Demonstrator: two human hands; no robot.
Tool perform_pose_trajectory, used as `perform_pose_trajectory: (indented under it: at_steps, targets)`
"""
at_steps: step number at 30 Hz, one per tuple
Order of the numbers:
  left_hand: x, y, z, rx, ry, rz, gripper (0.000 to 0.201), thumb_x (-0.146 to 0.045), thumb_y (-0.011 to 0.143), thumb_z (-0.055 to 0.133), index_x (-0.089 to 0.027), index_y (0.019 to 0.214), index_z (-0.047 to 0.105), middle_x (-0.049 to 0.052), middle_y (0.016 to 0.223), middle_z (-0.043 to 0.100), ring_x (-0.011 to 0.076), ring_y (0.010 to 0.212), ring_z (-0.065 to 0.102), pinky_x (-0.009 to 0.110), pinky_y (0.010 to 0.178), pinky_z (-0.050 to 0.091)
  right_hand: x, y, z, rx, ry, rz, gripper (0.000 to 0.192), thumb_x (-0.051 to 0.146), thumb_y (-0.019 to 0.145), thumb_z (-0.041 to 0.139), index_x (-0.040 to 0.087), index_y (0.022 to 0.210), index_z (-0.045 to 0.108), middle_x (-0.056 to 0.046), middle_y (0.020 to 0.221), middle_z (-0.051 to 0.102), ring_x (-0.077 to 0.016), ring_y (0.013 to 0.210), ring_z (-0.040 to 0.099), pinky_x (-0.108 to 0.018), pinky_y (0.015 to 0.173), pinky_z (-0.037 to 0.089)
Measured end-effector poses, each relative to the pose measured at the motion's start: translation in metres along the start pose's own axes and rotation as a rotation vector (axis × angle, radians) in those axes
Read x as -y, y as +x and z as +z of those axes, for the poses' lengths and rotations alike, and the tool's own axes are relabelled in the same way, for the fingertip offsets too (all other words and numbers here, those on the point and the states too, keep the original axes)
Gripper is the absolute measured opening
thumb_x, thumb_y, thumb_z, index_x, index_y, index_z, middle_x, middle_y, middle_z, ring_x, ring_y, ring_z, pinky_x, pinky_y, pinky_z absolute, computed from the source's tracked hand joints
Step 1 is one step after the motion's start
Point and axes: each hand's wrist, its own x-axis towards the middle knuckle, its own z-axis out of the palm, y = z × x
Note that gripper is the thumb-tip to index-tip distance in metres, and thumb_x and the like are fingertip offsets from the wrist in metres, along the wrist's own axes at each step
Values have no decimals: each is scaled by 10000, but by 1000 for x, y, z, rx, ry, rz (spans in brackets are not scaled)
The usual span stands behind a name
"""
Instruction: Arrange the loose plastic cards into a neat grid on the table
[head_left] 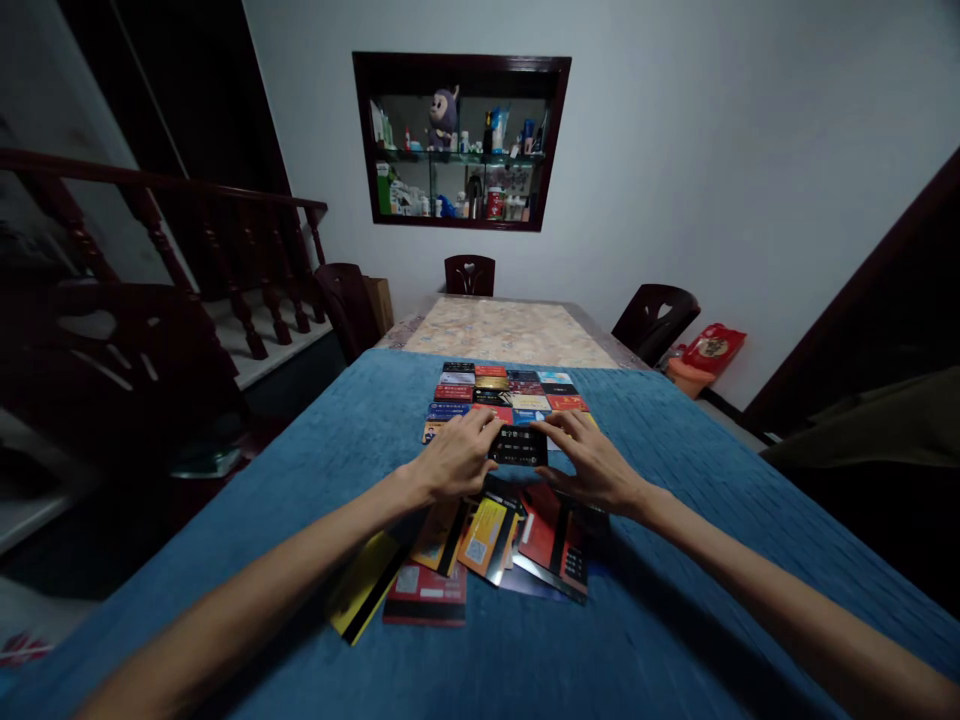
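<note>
A black card (518,446) lies flat on the blue cloth (675,560) at the near edge of a grid of several coloured cards (506,390). My left hand (456,457) pinches the card's left edge and my right hand (592,462) pinches its right edge. Below my hands sits a loose pile of several cards (480,545), yellow, orange, red and black, partly overlapping. My wrists hide part of that pile.
Beyond the blue cloth the table shows a patterned top (510,330). Dark chairs (469,275) stand at the far end and both sides. A wall niche (459,140) holds bottles and a plush toy. A stair railing (187,260) runs on the left.
</note>
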Motion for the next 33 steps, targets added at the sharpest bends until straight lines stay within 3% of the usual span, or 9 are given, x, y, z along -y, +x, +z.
perform_pose_trajectory:
  at_steps: [13, 23, 29, 33]
  targets:
    - [81, 22, -9, -46, -32, -82, 426, -150, 816, 577, -157, 1238, 513, 141, 1206, 525, 278, 1082, 574, 433, 957, 522, -57, 84, 43, 130, 152, 15, 488, 391, 882, 646, 231, 1332, 549, -137, 1137, 557, -292, 1021, 496, -480, 875, 503]
    - [159, 64, 10, -61, -13, -176, 366, -174, 814, 571, -137, 1178, 574, 128, 1168, 549, 269, 1093, 569, 422, 997, 494, -107, 142, 94, 220, 145, 73, 438, 333, 863, 664, 193, 1276, 619, -132, 1137, 596, -281, 1042, 507, -431, 942, 434]
    - [204, 91, 30, -67, -32, -229, 430, -199, 777, 620, -140, 1203, 601, 118, 1159, 582, 278, 1130, 569, 418, 1033, 472, -131, 162, 129, 212, 136, 147, 398, 257, 853, 670, 207, 1248, 672, -131, 1165, 628, -279, 1073, 530, -403, 958, 407]
    - [223, 106, 41, -52, -23, -275, 422, -201, 771, 597, -134, 1186, 635, 115, 1136, 622, 268, 1091, 591, 393, 1005, 486, -146, 172, 148, 277, 105, 221, 383, 234, 861, 644, 199, 1239, 688, -128, 1210, 652, -270, 1097, 549, -369, 969, 375]
